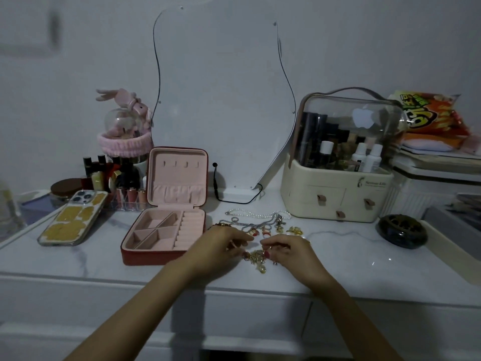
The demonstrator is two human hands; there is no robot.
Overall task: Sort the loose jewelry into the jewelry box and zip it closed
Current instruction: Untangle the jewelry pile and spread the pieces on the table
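A red jewelry box [156,256] with a pink lining stands open on the white marble table, its lid upright and its compartments bare. To its right lies loose jewelry: a pearl strand [256,212], a silver chain [247,225], small red and gold charms [265,231]. In front of these, a gold charm bracelet [257,257] sits between my hands. My left hand [221,246] and my right hand [289,250] both pinch this bracelet with curled fingers, just above the tabletop, right of the box.
A phone [73,217] in a clear case lies left of the box, with lipsticks and bottles [114,178] behind it. A wavy mirror [221,100] leans on the wall. A cream cosmetics organiser [338,165] stands at the right, a dark round dish [402,231] beside it.
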